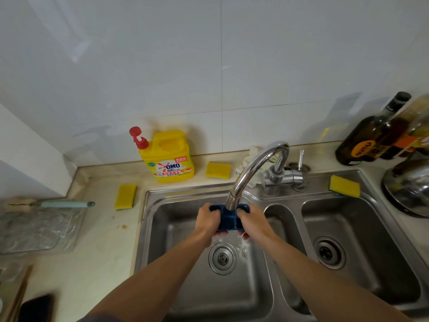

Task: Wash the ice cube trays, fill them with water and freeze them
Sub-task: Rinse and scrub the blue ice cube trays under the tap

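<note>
Head view: left hand (207, 218) and right hand (253, 219) both grip blue ice tray (228, 220) under tap (255, 167), over left sink (160, 228). Soap bottle (170, 158) at ten o'clock. Best: tip tray slowly, rinse every hole.

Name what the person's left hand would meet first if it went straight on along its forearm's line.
The left hand grips the blue ice cube tray; going on, it would likely meet the faucet spout first, though depth is unclear and it might pass beneath it.
</note>
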`<state>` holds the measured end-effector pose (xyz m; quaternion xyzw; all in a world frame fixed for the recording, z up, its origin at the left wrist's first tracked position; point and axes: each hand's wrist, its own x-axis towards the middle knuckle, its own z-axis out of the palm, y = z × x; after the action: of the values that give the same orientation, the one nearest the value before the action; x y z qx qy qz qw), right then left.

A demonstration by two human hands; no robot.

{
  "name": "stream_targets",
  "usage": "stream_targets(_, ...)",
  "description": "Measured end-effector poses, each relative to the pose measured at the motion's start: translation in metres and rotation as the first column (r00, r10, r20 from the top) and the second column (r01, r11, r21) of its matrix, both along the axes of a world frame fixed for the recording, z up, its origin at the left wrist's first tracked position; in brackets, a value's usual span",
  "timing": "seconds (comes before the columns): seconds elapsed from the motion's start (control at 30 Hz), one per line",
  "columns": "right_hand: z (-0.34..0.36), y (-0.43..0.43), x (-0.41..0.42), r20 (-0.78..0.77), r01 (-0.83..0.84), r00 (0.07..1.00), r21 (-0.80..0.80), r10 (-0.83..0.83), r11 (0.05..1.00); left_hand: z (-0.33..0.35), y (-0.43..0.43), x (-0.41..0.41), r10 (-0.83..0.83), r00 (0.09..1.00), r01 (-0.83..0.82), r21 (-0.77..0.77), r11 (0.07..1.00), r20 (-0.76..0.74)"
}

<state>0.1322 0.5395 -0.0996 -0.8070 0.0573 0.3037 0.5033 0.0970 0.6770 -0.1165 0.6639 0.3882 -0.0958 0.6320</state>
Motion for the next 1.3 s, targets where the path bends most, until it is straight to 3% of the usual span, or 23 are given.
stream_targets(0.1, -0.001, -0.002, -0.002, 0.02, -0.022, 1.0, 0.051, 0.021, 0.998, -0.001, 0.0, -0.002, 0.104, 0.995, -0.104, -0.097, 0.99, -0.014)
stream_targets(0.23, 0.002, -0.009, 0.001, -0.015, 0.12, 0.993, 0.152, -0.119, 0.981, -0.001, 0.0, -0.004, 0.118, 0.993, -0.118, -0.334, 0.935, -0.02)
stream_targets(0.3, 0.002, -0.014, 0.002, -0.041, 0.183, 0.983, 0.145, -0.179, 0.972, -0.003, -0.002, -0.004, 0.12, 0.992, -0.12, -0.418, 0.9, -0.026)
stream_targets(0.37, 0.001, -0.015, 0.001, -0.018, 0.135, 0.991, 0.103, -0.134, 0.985, -0.004, -0.002, -0.003, 0.154, 0.987, -0.159, -0.464, 0.872, -0.048)
stream_targets(0.47, 0.003, -0.016, -0.001, -0.022, 0.066, 0.998, 0.13, -0.063, 0.989, -0.005, 0.002, -0.004, 0.22, 0.969, -0.246, -0.429, 0.869, -0.109)
stream_targets(0.6, 0.001, -0.02, 0.001, -0.052, 0.151, 0.988, 0.123, -0.146, 0.981, -0.004, 0.001, -0.006, 0.155, 0.985, -0.171, -0.475, 0.863, -0.073)
stream_targets(0.73, -0.002, -0.02, 0.001, -0.073, 0.077, 0.995, 0.132, -0.068, 0.988, -0.001, 0.002, -0.006, 0.174, 0.982, -0.191, -0.416, 0.889, -0.078)
stream_targets(0.97, -0.019, -0.034, 0.005, -0.34, 0.363, 0.896, 0.19, -0.285, 0.912, 0.007, 0.001, -0.006, -0.045, 0.999, 0.054, -0.448, 0.892, 0.03)
stream_targets(1.13, -0.018, -0.032, 0.003, -0.398, 0.402, 0.869, 0.222, -0.293, 0.888, 0.002, 0.002, -0.01, -0.028, 0.998, 0.05, -0.408, 0.912, 0.06)
stream_targets(1.3, -0.006, -0.029, 0.001, -0.343, 0.352, 0.901, 0.224, -0.264, 0.909, -0.001, 0.005, -0.012, -0.001, 0.999, 0.022, -0.382, 0.924, 0.054)
